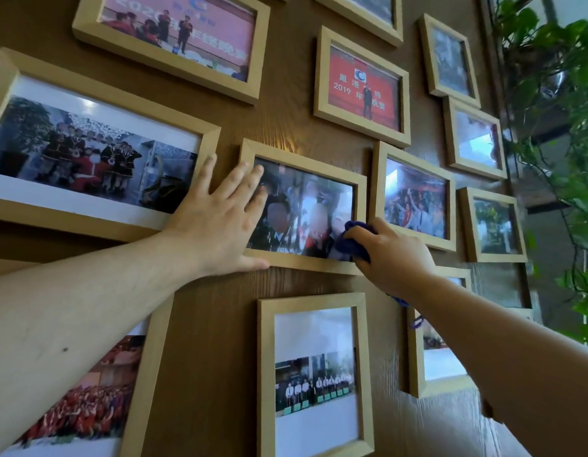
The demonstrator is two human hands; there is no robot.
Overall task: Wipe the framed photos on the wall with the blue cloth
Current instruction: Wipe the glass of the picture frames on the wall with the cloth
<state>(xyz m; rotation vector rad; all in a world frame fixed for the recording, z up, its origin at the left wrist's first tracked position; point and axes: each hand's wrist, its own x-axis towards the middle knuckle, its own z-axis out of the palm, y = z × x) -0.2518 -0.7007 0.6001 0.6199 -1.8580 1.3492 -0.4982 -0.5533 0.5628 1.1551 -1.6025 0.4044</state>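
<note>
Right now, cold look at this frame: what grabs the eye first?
Two bare arms reaching into the middle: the left hand lies flat and open on the left end of the centre frame, while the right hand presses a bunched blue cloth at its lower right corner. Around them, pale wooden photo frames crowd the brown wood-grain wall, with leafy green plants at the right edge.
</note>
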